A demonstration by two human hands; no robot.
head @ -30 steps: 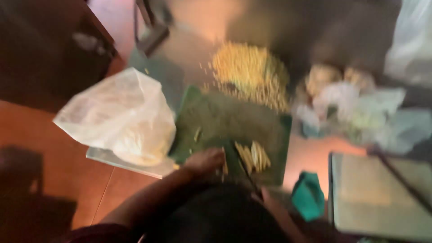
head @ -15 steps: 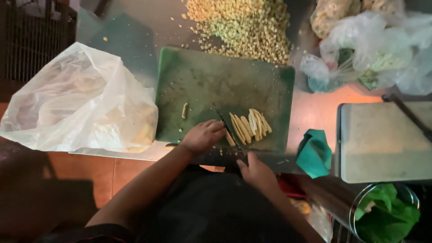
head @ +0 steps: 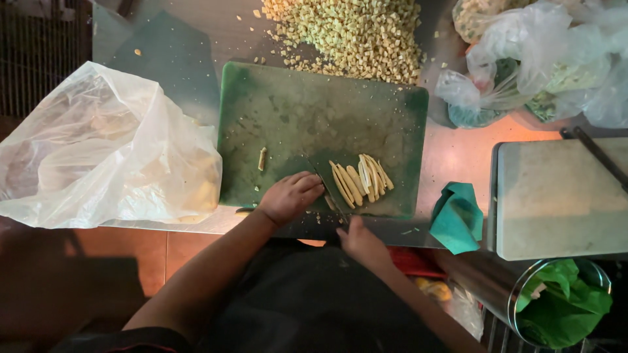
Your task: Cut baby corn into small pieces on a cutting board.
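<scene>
A green cutting board (head: 307, 111) lies on a metal counter. Several pale yellow strips (head: 361, 178) lie side by side near its front edge, and one short strip (head: 262, 159) lies apart to the left. My left hand (head: 290, 195) rests on the board's front edge, fingers curled, just left of the strips. My right hand (head: 360, 242) grips the handle of a knife (head: 330, 186), whose dark blade lies across the board against the strips. A heap of small yellow diced pieces (head: 347, 33) sits behind the board.
A large clear plastic bag (head: 104, 150) lies to the left. More plastic bags (head: 543, 59) sit at the back right. A teal cloth (head: 458, 216), a grey tray (head: 562, 196) and a metal cylinder holding green plastic (head: 556, 304) are at right.
The view has steadied and dropped closer over the board. Both hands have stayed at the strips, with the knife blade still against them.
</scene>
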